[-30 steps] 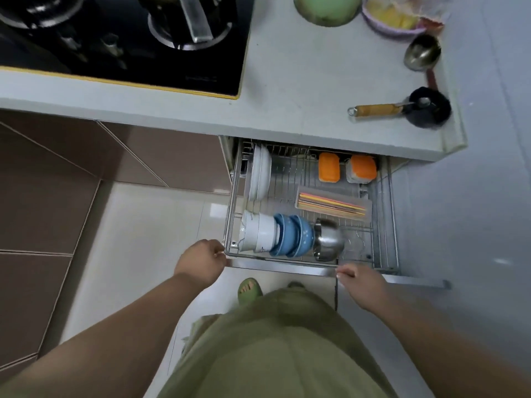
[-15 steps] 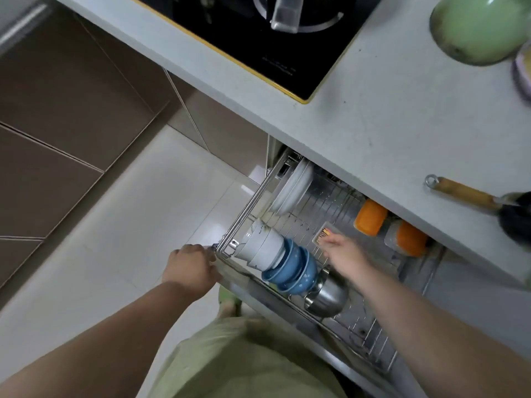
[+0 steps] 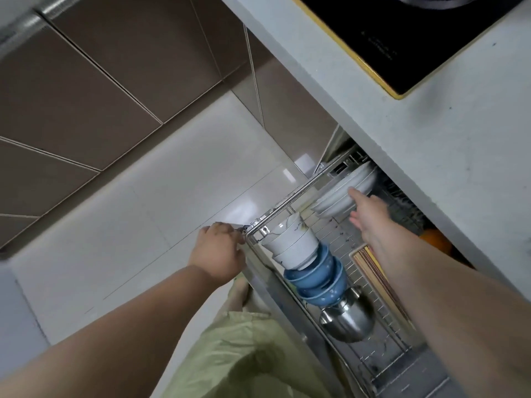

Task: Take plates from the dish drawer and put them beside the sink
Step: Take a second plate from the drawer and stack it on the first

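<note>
The wire dish drawer [image 3: 283, 201] is pulled out from under the grey countertop. A few white plates [image 3: 342, 191] stand on edge at its far left end, partly under the counter. My right hand [image 3: 369, 214] reaches into the drawer with fingers spread, fingertips touching the nearest plate, holding nothing. My left hand [image 3: 218, 254] is closed on the drawer's front left corner.
White bowls [image 3: 290, 245], blue bowls [image 3: 316, 280] and a steel bowl [image 3: 347, 317] lie along the drawer front. A chopstick tray [image 3: 370, 268] lies beside them. An orange item [image 3: 435, 242] sits deeper in. A black cooktop [image 3: 402, 33] is set in the countertop [image 3: 448, 156] above. Brown cabinet fronts stand to the left.
My right hand moved from the chopstick tray further back to the white plates. The view tilted and swung left. My left hand stayed on the drawer corner.
</note>
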